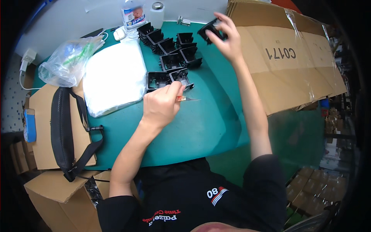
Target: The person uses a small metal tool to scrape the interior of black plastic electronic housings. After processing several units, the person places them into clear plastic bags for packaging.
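Observation:
My left hand [159, 106] is closed around a small tool with a thin pointed metal tip [189, 99] and a bit of orange-red at its handle. The tip points right, over the green tabletop [185, 135]. Just beyond that hand lie black plastic housings [172, 62], several of them in a loose cluster running toward the back; the fingers overlap the nearest one [179, 76], and whether they touch it I cannot tell. Raised at the far right of the table, my right hand [230, 40] grips another black plastic housing [206, 31] between thumb and fingers.
Left of the housings lies a white plastic-wrapped bundle [116, 77], with a clear bag [63, 62] beside it. A black strapped pouch [62, 127] rests on cardboard. Bottles [156, 15] stand at the back wall. A large cardboard box [286, 65] borders the right side.

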A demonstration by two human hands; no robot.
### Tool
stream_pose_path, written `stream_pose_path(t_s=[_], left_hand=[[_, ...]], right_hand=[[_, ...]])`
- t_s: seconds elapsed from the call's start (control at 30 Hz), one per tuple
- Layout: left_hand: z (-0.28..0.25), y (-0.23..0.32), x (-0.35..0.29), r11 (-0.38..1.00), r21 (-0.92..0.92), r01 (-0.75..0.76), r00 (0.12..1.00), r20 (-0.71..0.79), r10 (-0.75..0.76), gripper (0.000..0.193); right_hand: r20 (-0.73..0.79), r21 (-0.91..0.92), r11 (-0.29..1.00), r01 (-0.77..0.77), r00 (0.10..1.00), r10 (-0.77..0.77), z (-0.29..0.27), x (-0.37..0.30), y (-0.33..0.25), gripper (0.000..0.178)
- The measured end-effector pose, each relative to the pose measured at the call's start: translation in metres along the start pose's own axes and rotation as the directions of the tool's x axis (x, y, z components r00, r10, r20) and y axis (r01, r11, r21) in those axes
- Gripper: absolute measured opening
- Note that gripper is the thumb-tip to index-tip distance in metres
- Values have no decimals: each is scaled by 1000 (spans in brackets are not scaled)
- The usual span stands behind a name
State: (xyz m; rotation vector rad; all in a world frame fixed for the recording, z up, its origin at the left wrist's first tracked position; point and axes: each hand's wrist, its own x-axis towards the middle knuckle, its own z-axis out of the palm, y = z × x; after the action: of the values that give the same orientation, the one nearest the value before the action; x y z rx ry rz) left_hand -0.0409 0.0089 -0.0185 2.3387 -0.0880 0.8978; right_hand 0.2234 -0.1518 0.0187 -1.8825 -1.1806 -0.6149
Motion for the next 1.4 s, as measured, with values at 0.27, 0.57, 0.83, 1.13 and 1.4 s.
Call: stream_pose_path(t_s=[0.27, 0.57, 0.83, 1.13, 1.4], left_hand=[[-19, 19, 7, 946, -45, 322, 905, 310, -293, 23], [-8, 31, -3, 965, -64, 254, 876, 439, -201, 25], [-6, 32, -5, 988, 39, 147, 873, 465, -148, 20], [-5, 51, -15, 966, -256, 19, 638, 747, 185, 19], [27, 61, -53, 850, -493, -186, 491, 702, 515, 17]], right_hand=[[406, 116, 991, -64, 914, 11, -45, -133, -68, 33], [354, 33, 985, -169, 924, 147, -62, -129, -79, 80], [495, 48, 919, -391, 809, 318, -56, -138, -88, 45], [399, 238, 970, -51, 916, -50, -49, -140, -64, 27], [279, 184, 983, -16, 960, -37, -35, -149, -59, 60]])
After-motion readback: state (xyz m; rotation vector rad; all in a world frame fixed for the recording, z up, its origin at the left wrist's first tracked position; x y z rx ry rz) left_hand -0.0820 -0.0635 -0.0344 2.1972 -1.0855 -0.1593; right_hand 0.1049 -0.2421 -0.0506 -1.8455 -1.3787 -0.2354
